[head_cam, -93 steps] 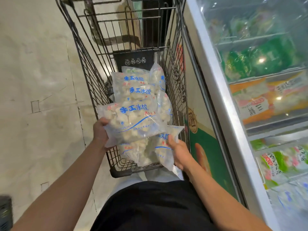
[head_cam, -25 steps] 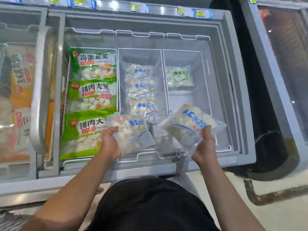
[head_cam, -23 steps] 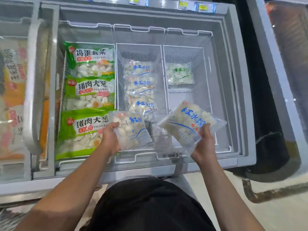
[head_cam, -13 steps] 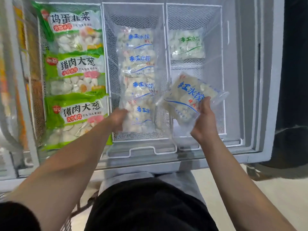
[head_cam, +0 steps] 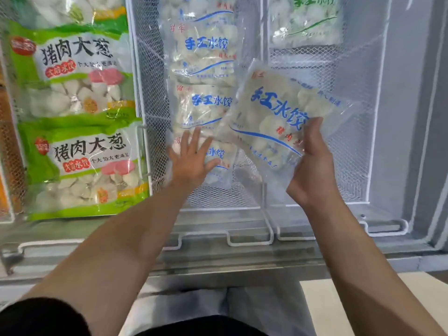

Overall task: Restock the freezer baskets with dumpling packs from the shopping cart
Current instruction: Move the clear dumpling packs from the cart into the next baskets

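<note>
Pack (head_cam: 278, 122) in rt hand (head_cam: 312, 170), long axis tilted toward upper-left.

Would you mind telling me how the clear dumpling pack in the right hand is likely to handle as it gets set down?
The clear dumpling pack probably stays fairly stiff: the right hand grips only its lower corner, yet it barely droops. Its glossy film may be slippery. The lumpy contents suggest it will settle unevenly.

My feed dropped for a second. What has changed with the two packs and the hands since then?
The left hand has let go of its pack, which now lies at the near end of the middle basket; the hand rests flat on it with straight fingers. The right hand still grips the other pack, now lower, over the divider between the middle and right baskets. The green packs have stayed put.
</note>
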